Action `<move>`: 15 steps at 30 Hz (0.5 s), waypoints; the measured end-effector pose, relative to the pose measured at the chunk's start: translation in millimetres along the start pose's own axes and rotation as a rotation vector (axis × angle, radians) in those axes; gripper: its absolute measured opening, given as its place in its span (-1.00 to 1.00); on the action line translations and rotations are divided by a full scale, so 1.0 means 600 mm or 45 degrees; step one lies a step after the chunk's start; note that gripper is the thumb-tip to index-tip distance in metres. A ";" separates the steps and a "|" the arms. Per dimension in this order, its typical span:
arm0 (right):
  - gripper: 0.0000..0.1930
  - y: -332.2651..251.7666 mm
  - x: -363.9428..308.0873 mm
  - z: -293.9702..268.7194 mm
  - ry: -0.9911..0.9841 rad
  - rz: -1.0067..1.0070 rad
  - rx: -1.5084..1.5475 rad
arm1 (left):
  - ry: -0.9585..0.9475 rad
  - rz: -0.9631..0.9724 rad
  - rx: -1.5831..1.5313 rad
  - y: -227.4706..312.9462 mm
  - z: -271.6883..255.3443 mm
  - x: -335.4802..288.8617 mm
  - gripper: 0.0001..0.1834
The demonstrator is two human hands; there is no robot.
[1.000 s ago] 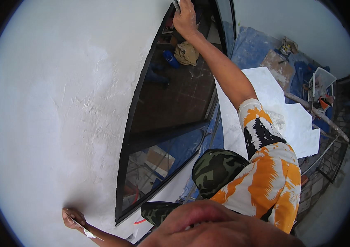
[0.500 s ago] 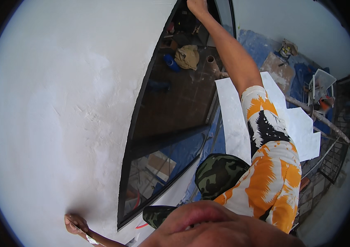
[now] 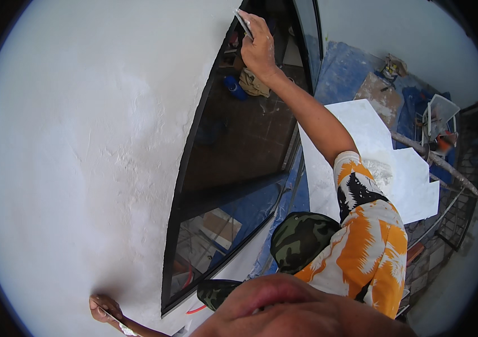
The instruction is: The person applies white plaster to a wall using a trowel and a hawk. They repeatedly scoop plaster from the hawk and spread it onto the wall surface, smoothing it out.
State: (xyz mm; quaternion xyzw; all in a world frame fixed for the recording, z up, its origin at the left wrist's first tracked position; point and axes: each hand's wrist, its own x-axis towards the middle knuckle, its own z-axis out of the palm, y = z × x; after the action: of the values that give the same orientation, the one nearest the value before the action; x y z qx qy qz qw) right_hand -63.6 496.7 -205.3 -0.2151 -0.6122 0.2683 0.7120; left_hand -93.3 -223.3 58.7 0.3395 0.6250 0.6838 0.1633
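Up at the top of the white plastered wall [image 3: 81, 129], my right hand [image 3: 259, 48] is closed on a flat scraper [image 3: 243, 23]. The thin grey blade is seen nearly edge-on, close to the border between the wall and the black window frame [image 3: 189, 145]. At the lower left, my left hand [image 3: 105, 308] is closed round another thin flat scraper [image 3: 114, 320], also seen edge-on against the wall. White paste [image 3: 128, 331] clings to it near the wrist. Rough streaks and ridges mark the wall's middle.
Dark window glass [image 3: 239, 135] lies beside the wall, with things showing in it. Right of my arm are white sheets [image 3: 416, 182], blue floor covering [image 3: 337, 70], a paste-stained pole [image 3: 458, 175] and a white plastic container [image 3: 440, 115]. A camouflage-patterned cap brim [image 3: 300, 238] shows low down.
My right hand has come down from the top edge, the arm bending, so the hand and its scraper now show. My left hand has hardly moved.
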 end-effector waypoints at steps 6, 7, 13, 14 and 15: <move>-0.37 0.110 0.027 0.043 -0.042 -0.510 -0.191 | -0.010 0.005 0.013 0.001 0.009 -0.011 -0.73; -0.42 0.110 0.001 0.035 -0.113 -0.479 -0.210 | -0.009 0.016 0.010 0.000 0.007 -0.010 -0.73; -0.61 0.175 0.068 0.024 -0.031 0.122 -0.346 | -0.012 -0.010 0.016 0.008 0.001 0.012 -0.74; -0.56 0.186 0.111 0.042 -0.210 0.337 -0.474 | -0.016 -0.012 0.018 0.010 0.000 0.019 -0.74; -0.55 0.190 0.128 0.037 -0.093 0.302 -0.243 | -0.021 -0.018 0.021 0.014 0.000 0.024 -0.74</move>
State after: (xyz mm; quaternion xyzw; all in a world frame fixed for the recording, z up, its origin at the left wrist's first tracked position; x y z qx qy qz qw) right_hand -90.6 632.7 -215.9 -0.3426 -0.6307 0.2989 0.6289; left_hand -101.8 -215.5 70.5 0.3420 0.6317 0.6745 0.1705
